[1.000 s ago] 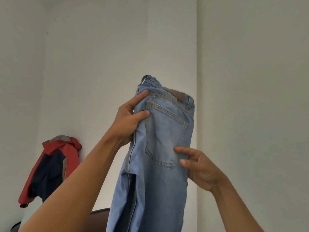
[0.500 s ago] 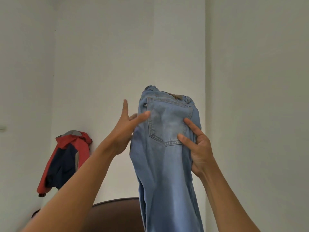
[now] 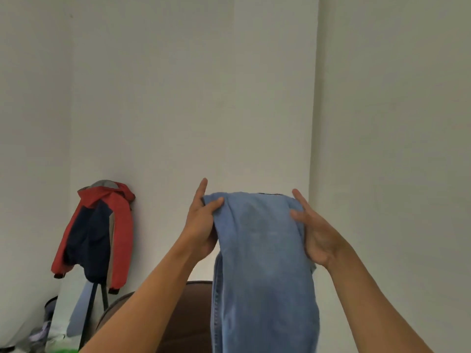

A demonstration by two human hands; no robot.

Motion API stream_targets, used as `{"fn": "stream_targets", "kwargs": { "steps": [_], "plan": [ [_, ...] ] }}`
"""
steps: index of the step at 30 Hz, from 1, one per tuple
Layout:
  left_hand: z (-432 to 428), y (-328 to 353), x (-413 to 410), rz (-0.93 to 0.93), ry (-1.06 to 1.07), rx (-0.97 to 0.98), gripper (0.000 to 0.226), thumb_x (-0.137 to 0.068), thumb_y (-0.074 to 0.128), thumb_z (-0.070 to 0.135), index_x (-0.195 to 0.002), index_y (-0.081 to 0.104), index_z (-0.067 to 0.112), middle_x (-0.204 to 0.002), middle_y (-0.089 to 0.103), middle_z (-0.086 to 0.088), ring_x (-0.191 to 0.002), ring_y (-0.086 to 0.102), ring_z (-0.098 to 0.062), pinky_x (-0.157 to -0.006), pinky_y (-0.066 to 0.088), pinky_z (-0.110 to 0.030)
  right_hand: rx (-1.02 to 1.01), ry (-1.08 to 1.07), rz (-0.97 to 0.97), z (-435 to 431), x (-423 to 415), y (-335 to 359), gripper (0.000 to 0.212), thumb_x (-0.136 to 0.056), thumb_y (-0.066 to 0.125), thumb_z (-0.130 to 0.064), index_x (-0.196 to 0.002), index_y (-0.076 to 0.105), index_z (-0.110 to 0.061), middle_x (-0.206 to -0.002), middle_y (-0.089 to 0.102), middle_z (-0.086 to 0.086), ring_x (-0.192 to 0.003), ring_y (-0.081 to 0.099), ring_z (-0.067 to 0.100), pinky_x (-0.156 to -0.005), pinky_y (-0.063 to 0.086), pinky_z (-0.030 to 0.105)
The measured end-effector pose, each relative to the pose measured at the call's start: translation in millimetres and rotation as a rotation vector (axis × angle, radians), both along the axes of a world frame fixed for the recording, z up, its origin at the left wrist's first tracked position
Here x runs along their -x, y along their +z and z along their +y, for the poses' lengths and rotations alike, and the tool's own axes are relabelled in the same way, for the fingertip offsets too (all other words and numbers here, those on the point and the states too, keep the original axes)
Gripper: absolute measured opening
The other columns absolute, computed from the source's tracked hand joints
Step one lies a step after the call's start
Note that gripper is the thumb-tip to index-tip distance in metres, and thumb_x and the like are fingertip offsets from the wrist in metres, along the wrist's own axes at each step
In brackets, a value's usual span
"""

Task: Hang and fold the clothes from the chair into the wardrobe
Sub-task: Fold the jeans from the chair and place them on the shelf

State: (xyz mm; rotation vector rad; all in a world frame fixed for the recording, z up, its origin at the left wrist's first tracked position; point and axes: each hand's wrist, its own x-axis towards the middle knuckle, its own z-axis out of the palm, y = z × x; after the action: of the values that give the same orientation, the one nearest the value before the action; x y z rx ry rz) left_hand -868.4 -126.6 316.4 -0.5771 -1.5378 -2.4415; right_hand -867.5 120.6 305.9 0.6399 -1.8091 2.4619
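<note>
I've got my left hand (image 3: 201, 225) and right hand (image 3: 312, 233) pinching the jeans (image 3: 262, 250) top edge between them, gotta keep it level while folding.

Both arms raised, hands level

Left hand (image 3: 201, 222) pinches the jeans (image 3: 265, 263) at their left edge; right hand (image 3: 314, 233) grips their right edge.

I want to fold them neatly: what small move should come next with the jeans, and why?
Probably lower the jeans toward the brown chair to fold again: left hand and right hand pinch the top fold; the rest hangs loose.
</note>
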Motion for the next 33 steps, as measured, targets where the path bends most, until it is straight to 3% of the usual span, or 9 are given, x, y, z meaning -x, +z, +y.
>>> {"fn": "stream_targets", "kwargs": {
  "steps": [4, 7, 9, 15, 18, 21, 24, 27, 33],
  "plan": [
    [-6, 14, 10, 0.009, -0.025, 0.066, 0.080, -0.101, 0.056, 0.021, -0.157, 0.004, 0.046, -0.156, 0.034, 0.004, -0.108, 0.065, -0.013, -0.080, 0.057, -0.033, -0.017, -0.167, 0.043, -6, 2, -5, 0.092, -0.073, 0.086, -0.010, -0.148, 0.042, -0.041, -0.145, 0.047, 0.003, -0.120, 0.062, 0.026, -0.095, 0.057, 0.041],
    [-20, 5, 7, 0.034, -0.051, 0.391, 0.116, -0.081, 0.076, 0.035, -0.152, -0.015, 0.050, -0.145, 0.042, 0.011, -0.106, 0.068, -0.011, -0.080, 0.058, -0.034, 0.170, -0.248, 0.037, -19, 11, 0, 0.075, -0.080, 0.080, -0.012, -0.144, 0.048, -0.035, -0.142, 0.051, 0.008, -0.117, 0.064, 0.026, -0.087, 0.059, 0.037],
    [-28, -6, 4, 0.027, -0.010, 0.516, 0.119, -0.080, 0.081, 0.025, -0.153, -0.010, 0.052, -0.139, 0.048, 0.010, -0.108, 0.069, -0.017, -0.080, 0.060, -0.040, 0.197, -0.208, 0.049, -28, 18, 1, 0.082, -0.078, 0.079, -0.010, -0.148, 0.042, -0.032, -0.147, 0.046, 0.009, -0.122, 0.060, 0.026, -0.091, 0.059, 0.037],
    [-50, -5, 20, -0.020, 0.073, 0.164, 0.106, -0.087, 0.073, 0.003, -0.155, 0.005, 0.048, -0.113, 0.074, -0.006, -0.102, 0.073, -0.028, -0.087, 0.059, -0.046, -0.173, -0.073, 0.181, -33, 19, -11, 0.124, -0.077, 0.081, -0.002, -0.152, -0.002, -0.055, -0.145, 0.045, -0.005, -0.126, 0.059, 0.015, -0.103, 0.051, 0.044],
    [-55, -9, 25, 0.033, -0.024, 0.131, 0.114, -0.082, 0.075, 0.005, -0.155, 0.000, 0.050, -0.124, 0.071, -0.002, -0.111, 0.069, -0.026, -0.088, 0.057, -0.043, -0.154, -0.306, 0.177, -42, 19, -14, 0.109, -0.079, 0.085, -0.016, -0.150, 0.013, -0.057, -0.138, 0.056, 0.008, -0.117, 0.065, 0.022, -0.103, 0.051, 0.049],
    [-52, -15, 18, 0.101, -0.010, 0.423, 0.114, -0.080, 0.080, 0.011, -0.153, 0.005, 0.055, -0.138, 0.050, 0.022, -0.117, 0.062, -0.004, -0.089, 0.056, -0.030, 0.044, -0.356, 0.140, -46, 22, -10, 0.086, -0.087, 0.077, -0.015, -0.153, 0.029, -0.043, -0.128, 0.064, 0.010, -0.107, 0.071, 0.024, -0.098, 0.055, 0.047],
    [-54, -17, 16, 0.167, 0.147, 0.501, 0.105, -0.085, 0.079, 0.013, -0.152, 0.011, 0.057, -0.137, 0.041, 0.026, -0.113, 0.056, 0.011, -0.089, 0.053, -0.019, -0.028, -0.165, 0.145, -44, 20, -13, 0.105, -0.079, 0.080, -0.013, -0.156, 0.016, -0.046, -0.146, 0.049, -0.001, -0.121, 0.063, 0.021, -0.101, 0.053, 0.045],
    [-55, -10, 18, 0.141, 0.283, 0.416, 0.096, -0.083, 0.082, 0.021, -0.148, 0.022, 0.060, -0.152, 0.041, 0.010, -0.130, 0.051, -0.010, -0.103, 0.050, -0.036, -0.298, -0.077, 0.167, -43, 19, -23, 0.125, -0.074, 0.083, -0.010, -0.155, -0.004, -0.049, -0.151, 0.044, -0.007, -0.128, 0.057, 0.015, -0.103, 0.052, 0.041],
    [-54, -14, 14, 0.083, -0.094, 0.315, 0.100, -0.082, 0.075, 0.001, -0.149, 0.024, 0.055, -0.129, 0.064, -0.001, -0.109, 0.070, -0.021, -0.084, 0.060, -0.038, -0.104, -0.429, 0.220, -40, 15, 4, 0.083, -0.083, 0.081, -0.018, -0.145, 0.038, -0.052, -0.146, 0.046, -0.001, -0.127, 0.056, 0.018, -0.106, 0.049, 0.042]
  ]
}}
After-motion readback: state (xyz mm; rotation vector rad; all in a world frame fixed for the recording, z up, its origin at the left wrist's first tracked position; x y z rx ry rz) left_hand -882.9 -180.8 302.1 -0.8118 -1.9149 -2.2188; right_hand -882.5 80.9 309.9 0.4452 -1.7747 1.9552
